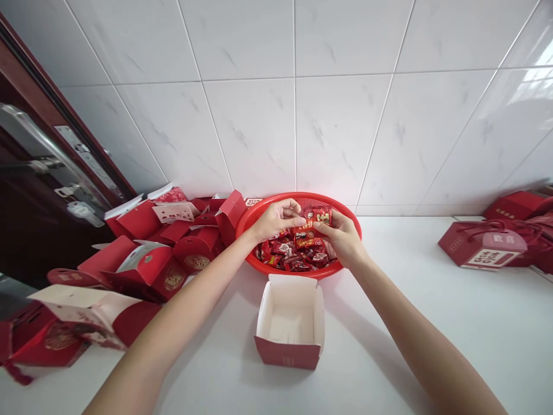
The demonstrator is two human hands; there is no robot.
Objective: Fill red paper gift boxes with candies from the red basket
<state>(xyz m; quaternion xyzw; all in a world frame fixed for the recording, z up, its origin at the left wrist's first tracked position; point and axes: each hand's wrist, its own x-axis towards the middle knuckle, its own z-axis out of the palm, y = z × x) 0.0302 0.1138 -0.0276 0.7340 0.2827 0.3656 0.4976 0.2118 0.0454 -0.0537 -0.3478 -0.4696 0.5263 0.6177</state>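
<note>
Above a red plastic basket (248, 262) full of wrapped candies (298, 263), both hands meet at red candy packets. My right hand (345, 235) is closed on a red candy packet (322, 215) with pale lettering, thumb across its front. My left hand (279, 220) pinches at the left side of the packets, thumb and fingertips together; whether it grips the same packet or another is unclear. Directly in front of the basket stands an open box (290, 353), dark red outside and white inside, with nothing in it.
Several open red gift boxes (155, 265) crowd the left side of the white table (389, 340). Closed red boxes with ribbons (484, 245) stand at the far right. A tiled wall (337, 132) rises behind, and a dark door with a metal handle (47, 144) is at left.
</note>
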